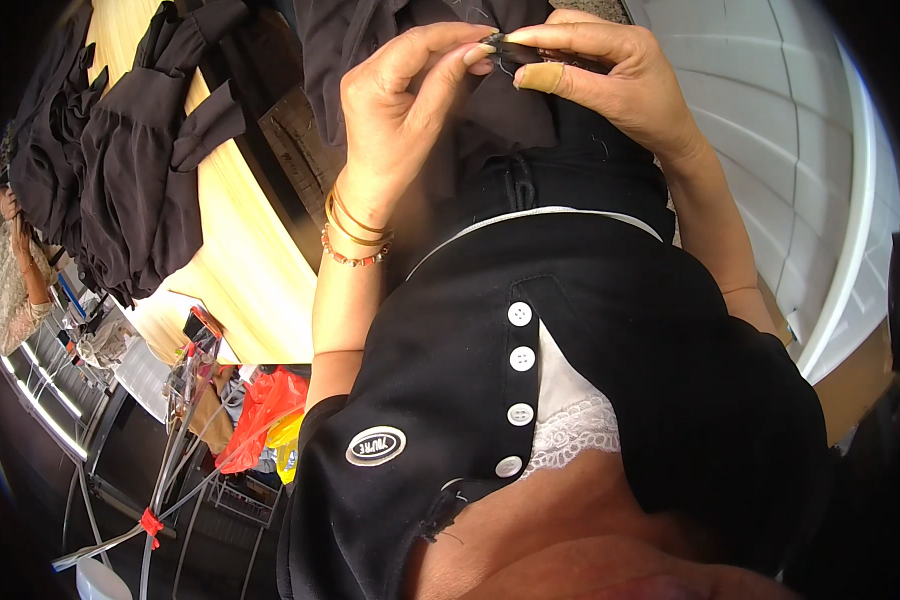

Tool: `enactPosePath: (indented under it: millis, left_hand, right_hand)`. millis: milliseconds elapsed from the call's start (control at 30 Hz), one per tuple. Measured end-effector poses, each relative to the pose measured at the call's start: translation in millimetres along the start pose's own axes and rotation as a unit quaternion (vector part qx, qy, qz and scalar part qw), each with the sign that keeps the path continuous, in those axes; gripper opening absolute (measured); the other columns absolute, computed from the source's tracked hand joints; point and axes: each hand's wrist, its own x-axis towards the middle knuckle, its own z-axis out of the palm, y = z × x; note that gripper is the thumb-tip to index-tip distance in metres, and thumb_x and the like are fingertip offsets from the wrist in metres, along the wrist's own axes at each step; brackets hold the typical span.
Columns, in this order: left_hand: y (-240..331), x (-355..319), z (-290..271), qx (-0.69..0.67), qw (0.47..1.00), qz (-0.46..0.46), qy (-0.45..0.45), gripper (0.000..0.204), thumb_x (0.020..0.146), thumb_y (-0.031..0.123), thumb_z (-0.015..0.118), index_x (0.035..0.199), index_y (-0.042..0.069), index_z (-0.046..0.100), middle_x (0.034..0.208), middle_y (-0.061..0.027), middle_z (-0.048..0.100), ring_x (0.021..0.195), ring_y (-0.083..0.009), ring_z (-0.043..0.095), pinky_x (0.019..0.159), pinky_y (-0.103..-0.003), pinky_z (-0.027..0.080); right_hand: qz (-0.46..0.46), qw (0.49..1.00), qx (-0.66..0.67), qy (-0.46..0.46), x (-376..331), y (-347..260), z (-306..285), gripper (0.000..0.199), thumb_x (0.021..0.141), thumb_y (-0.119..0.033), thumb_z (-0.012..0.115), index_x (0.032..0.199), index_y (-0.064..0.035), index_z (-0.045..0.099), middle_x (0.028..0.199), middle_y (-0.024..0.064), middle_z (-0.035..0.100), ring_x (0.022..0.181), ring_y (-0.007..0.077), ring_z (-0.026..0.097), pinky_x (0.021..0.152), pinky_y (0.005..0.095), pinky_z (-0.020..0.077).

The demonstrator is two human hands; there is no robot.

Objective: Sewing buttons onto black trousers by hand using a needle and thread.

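Dark brown-black fabric (505, 115) hangs over my lap at the top of the head view. Its upper edge is pinched between the fingertips of both hands. My left hand (395, 100), with gold bangles and a beaded bracelet (355, 258) at the wrist, is closed on it, thumb against forefinger. Close beside it, my right hand (625, 80) grips the same cloth. A tan bandage (540, 77) wraps its thumb. Loose thread ends stick out around the fingers. Whether a small tool is held there I cannot make out.
To my left, a pale wooden table (245, 240) carries a heap of dark garments (135, 150). Below it are a red plastic bag (265, 415) and thin tubes tied with red (152, 525). Another person's arm (32, 265) shows far left. A white curved surface (760, 90) stands at right.
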Motion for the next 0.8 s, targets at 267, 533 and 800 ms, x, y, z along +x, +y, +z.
enactPosePath:
  millis: [267,533,800]
  left_hand:
    - [-10,-2,1,0.066,0.995,0.073,0.011,0.01,0.093,0.001,0.066,0.101,0.0,0.073,0.089,-0.0085,0.073,0.078,-0.0147,0.071,0.07,-0.024,0.055]
    - [-15,-8,14,0.045,0.994,0.076,0.068,0.009,0.091,-0.002,0.067,0.099,0.0,0.069,0.084,-0.007,0.071,0.073,-0.0133,0.069,0.065,-0.023,0.054]
    - [-19,-10,16,0.038,0.993,0.083,0.079,0.008,0.091,-0.003,0.067,0.098,0.0,0.069,0.083,-0.0063,0.071,0.071,-0.0112,0.068,0.064,-0.022,0.053]
  right_hand:
    - [0.039,0.998,0.05,-0.026,-5,6,0,0.03,0.084,-0.005,0.078,0.113,-0.0008,0.073,0.084,-0.0023,0.059,0.076,0.0062,0.054,0.068,0.0202,0.0433]
    - [0.049,0.996,0.063,-0.039,-6,4,-1,0.03,0.084,-0.005,0.078,0.114,-0.0012,0.073,0.085,-0.0022,0.06,0.078,0.0067,0.055,0.069,0.0203,0.0434]
    - [-0.015,0.999,-0.017,0.025,-12,8,-3,0.032,0.083,-0.006,0.078,0.115,-0.0044,0.074,0.079,-0.002,0.058,0.074,0.0085,0.05,0.067,0.0228,0.0401]
